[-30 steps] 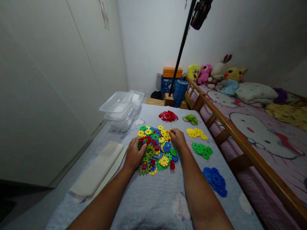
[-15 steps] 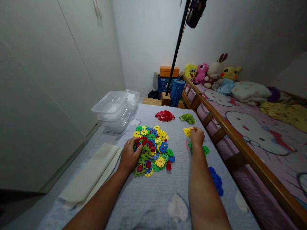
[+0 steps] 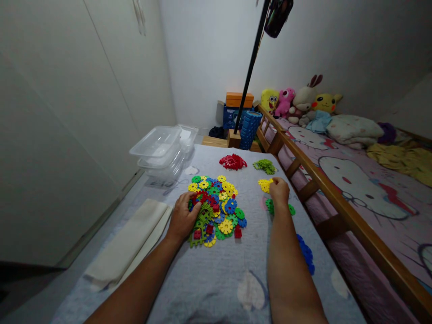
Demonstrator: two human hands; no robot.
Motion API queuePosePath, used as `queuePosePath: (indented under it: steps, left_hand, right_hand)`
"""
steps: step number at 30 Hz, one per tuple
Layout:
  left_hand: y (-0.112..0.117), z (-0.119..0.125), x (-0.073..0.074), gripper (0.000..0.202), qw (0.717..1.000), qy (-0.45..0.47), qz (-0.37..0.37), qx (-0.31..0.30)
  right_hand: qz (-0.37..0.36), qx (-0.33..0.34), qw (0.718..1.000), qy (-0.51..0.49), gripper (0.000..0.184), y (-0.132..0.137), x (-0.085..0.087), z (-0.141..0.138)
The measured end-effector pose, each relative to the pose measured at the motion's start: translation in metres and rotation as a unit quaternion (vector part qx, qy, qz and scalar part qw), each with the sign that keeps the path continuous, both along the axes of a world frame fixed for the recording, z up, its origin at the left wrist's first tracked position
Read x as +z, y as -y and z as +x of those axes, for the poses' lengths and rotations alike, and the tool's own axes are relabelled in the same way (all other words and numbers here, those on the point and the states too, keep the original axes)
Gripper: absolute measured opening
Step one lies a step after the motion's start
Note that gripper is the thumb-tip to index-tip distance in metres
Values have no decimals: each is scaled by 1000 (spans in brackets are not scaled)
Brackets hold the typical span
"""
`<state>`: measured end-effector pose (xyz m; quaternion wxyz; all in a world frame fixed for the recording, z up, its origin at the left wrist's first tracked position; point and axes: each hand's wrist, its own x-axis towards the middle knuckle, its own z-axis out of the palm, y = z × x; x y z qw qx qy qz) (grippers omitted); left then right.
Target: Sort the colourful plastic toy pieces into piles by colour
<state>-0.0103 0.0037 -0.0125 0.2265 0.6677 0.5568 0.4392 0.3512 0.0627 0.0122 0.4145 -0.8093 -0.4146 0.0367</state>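
Observation:
A mixed heap of coloured plastic gear-shaped pieces lies on a quilted grey surface. My left hand rests on the heap's left edge, fingers curled over red and green pieces. My right hand is at the small yellow pile, fingers pinched together at its right side; I cannot make out what they hold. Sorted piles lie around: red, light green, dark green partly under my wrist, and blue beside my forearm.
Stacked clear plastic containers stand at the back left. A folded cream cloth lies to the left. A wooden bed rail runs along the right, with plush toys beyond. A black pole rises behind.
My right hand left the top of the mixed heap and moved right to the yellow pile, where it stays. My left hand has stayed on the heap's left edge.

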Motion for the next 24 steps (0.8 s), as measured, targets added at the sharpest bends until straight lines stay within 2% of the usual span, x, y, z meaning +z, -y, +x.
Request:
queuePosePath:
  steps: [3,6,9,13,17,21,24]
  left_hand:
    - [0,0,0,30,1000,0,-1,1]
    - [0,0,-1,31,1000,-3,0,1]
    - [0,0,-1,31,1000,-3,1,0]
    - [1,0,1,29,1000,-1,-1,1]
    - [1,1,2,29,1000,0,-3,2]
    - [0,1,1,30,1000,-2,1,3]
    - [0,0,1,31,1000,-3,0,1]
  right_hand:
    - [3,105,991,-78,35,-3,6,-21]
    - [-45,264,949,-163,23,-5,5,-49]
    - [-67,352,915,-184,27,-6,-1,-74]
    - [-69,394,903,-160,32,-7,-10,-96]
    - [-65,392,909,-130,26,-9,-15,-103]
    - [-49,380,907,-177,9,-10,-12,-99]
    - [-9,355,906,-230,8,-9,-5,-89]
